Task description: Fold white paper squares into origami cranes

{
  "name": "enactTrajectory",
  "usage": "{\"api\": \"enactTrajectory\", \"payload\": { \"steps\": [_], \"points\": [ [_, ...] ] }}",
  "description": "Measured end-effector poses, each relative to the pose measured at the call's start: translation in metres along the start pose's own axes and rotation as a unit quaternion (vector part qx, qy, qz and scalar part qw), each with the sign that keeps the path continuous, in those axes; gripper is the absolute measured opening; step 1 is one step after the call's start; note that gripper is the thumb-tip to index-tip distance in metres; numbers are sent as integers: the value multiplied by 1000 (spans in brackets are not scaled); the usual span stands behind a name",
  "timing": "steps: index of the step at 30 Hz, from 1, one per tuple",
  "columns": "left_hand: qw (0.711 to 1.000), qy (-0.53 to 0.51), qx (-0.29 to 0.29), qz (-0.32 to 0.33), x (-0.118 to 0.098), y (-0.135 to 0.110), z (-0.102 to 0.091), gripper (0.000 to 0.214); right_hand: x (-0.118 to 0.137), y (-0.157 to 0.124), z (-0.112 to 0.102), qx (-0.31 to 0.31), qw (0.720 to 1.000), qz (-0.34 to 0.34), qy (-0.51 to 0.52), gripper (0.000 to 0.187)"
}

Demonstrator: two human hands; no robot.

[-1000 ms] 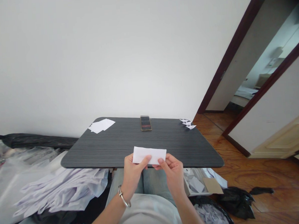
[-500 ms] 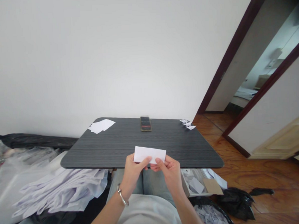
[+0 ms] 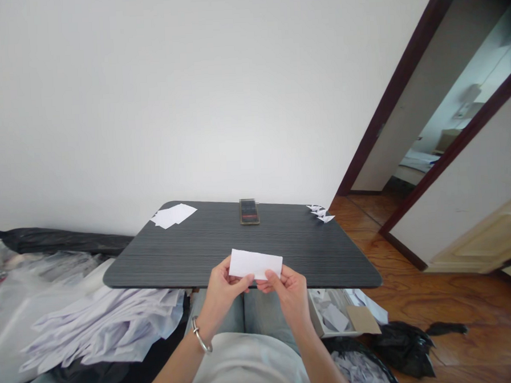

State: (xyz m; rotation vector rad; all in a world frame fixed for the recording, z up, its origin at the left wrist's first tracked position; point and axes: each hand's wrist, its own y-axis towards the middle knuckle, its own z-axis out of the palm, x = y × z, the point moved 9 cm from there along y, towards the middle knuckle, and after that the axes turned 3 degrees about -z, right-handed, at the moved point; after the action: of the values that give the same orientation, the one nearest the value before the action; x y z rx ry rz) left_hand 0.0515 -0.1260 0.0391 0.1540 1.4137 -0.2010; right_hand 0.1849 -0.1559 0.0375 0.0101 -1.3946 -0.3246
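A folded white paper (image 3: 256, 264), a long narrow rectangle, is held over the table's front edge. My left hand (image 3: 226, 284) grips its left end, with the thumb along the lower edge. At the right end my right hand (image 3: 287, 287) pinches it, thumb on the front face and fingers behind. Both hands are closed on the paper; the fingers behind it are partly hidden. A dark wood-grain table (image 3: 207, 242) lies beneath and beyond them.
White paper sheets (image 3: 174, 215) lie at the table's back left, a phone (image 3: 249, 212) at the back middle, and several small folded paper pieces (image 3: 320, 213) at the back right. Below right sit a box of papers (image 3: 333, 316) and a black bag of scraps (image 3: 362, 369). Heaped white sheets (image 3: 104, 328) fill the left.
My left thumb has slid down toward the paper's lower edge, and my left wrist has shifted slightly left. The paper stays held in both hands at almost the same place.
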Motion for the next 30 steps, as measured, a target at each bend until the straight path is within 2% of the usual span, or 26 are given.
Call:
{"api": "enactTrajectory", "payload": {
  "steps": [7,17,24,27,30],
  "points": [
    [999,-33,7,10,-4,1,-8,26,-2,4,-5,-13,1000,-2,10,28],
    [999,-15,-41,11,-10,2,-36,30,-6,6,-9,-40,999,-6,22,29],
    [995,-14,-91,45,-22,-1,-57,31,-8,9,-16,-63,998,-2,27,30],
    [997,-10,-65,37,-23,0,-49,26,-8,9,-14,-54,998,1,26,29],
    [999,37,27,18,-17,1,-22,23,-6,7,-7,-25,999,6,20,27]
  ]
}}
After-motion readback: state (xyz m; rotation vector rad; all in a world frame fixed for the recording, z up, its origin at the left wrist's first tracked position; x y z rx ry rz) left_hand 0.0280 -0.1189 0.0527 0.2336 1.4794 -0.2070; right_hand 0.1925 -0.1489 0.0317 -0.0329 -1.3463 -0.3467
